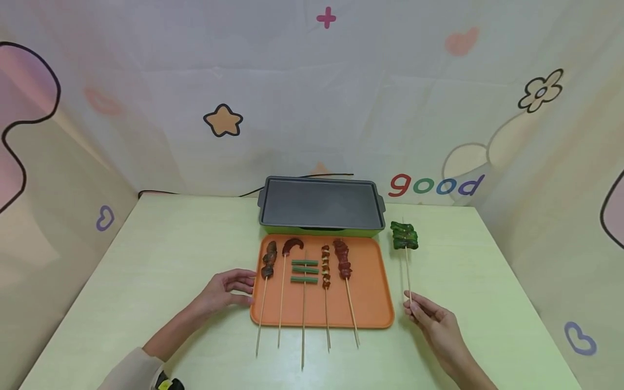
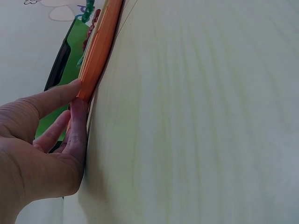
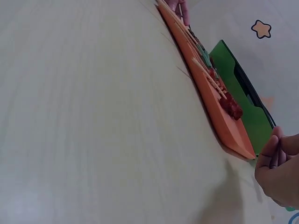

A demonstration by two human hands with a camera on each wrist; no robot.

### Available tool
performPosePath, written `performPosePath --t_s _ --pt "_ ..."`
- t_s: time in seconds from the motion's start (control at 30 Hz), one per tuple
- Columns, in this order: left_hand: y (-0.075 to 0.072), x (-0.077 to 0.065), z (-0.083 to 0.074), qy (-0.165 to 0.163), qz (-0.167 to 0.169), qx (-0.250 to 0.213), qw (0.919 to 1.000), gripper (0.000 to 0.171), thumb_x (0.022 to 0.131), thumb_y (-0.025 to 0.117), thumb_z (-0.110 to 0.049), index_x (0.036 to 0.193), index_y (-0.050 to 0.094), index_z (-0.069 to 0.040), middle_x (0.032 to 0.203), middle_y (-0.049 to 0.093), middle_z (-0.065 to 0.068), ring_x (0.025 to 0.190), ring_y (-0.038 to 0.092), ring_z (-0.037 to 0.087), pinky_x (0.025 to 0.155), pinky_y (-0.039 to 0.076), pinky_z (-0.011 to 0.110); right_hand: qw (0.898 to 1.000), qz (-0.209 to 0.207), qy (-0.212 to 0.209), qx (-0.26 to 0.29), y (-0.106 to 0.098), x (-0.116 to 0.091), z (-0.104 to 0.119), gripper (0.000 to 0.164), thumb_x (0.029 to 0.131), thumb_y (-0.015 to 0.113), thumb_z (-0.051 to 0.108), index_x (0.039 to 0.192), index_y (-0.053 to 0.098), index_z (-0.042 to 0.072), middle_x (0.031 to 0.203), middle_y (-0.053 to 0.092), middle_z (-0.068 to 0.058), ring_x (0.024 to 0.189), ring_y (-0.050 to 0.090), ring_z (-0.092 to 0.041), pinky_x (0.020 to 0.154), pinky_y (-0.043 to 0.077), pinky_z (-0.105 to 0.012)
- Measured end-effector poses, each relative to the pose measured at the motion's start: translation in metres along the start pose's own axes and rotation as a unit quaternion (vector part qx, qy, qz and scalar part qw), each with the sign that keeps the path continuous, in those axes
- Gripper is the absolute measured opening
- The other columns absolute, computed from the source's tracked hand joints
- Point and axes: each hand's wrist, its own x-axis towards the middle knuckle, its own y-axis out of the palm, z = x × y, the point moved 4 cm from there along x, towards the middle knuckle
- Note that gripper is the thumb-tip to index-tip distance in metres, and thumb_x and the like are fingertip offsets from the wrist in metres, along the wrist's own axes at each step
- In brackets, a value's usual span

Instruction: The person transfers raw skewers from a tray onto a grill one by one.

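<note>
Left hand (image 1: 225, 291) pinched on the near-left rim of an orange tray (image 1: 370, 292). Right hand (image 1: 436, 325) pinched low on the bare stick of a green vegetable skewer (image 1: 404, 236), right of the tray. Possible trouble: swinging or twisting of the top-heavy skewer, from so low a grip; rolling of the tray's five skewers (image 1: 344, 265), from a tug at the rim; snagging on overhanging stick ends. Beneath, a pale green desk (image 1: 195, 233); behind the tray, a grey-topped griddle (image 1: 322, 203); around, printed cloth (image 1: 273, 97) lettered "good".
</note>
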Motion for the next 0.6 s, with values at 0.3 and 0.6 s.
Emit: performPosePath --t_s 0.3,0.6 --pt "0.001 0.000 -0.002 0.009 0.008 0.005 0.9999 0.061 0.085 0.082 -0.008 0.139 0.057 0.003 0.124 0.068 0.018 0.101 0.067 0.011 0.085 0.055 0.018 0.994 0.051 -0.093 0.024 0.009 0.017 0.026 0.033 0.104 0.058 0.008 0.135 0.061 -0.002 0.107 0.073 0.011 0.099 0.069 -0.001 0.090 0.055 -0.017" --pt "0.001 0.000 -0.001 0.002 0.006 0.014 0.9999 0.059 0.085 0.082 -0.006 0.138 0.058 0.002 0.123 0.068 0.017 0.100 0.068 0.011 0.085 0.053 0.017 0.993 0.074 -0.090 0.023 0.025 0.039 0.038 0.048 0.103 0.058 0.008 0.143 0.046 -0.016 0.106 0.072 0.012 0.097 0.067 0.000 0.091 0.055 -0.017"
